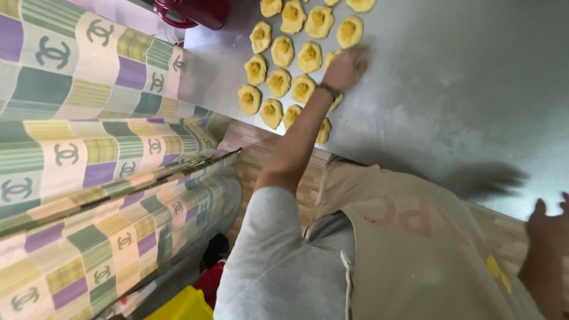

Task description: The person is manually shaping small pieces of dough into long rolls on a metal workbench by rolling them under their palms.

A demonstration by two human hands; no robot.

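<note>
Several flat yellow dough pieces (283, 51) with a darker filling in their middle lie in rows on a grey metal table (462, 77). My left hand (347, 68), with a dark band on the wrist, reaches out to the right end of those rows. It lies blurred over one piece, fingers stretched out. My right hand (548, 237) hovers at the lower right edge of the view, fingers apart and nothing in it. Its shadow falls on the table nearby. I wear a beige apron (415, 237) over a grey sleeve.
A dark red container (189, 12) stands at the table's far corner. A checked cloth (89, 118) in green, purple and yellow hangs at the left. The table has a wooden-patterned edge (261, 148). Something yellow (184, 305) sits low by the floor.
</note>
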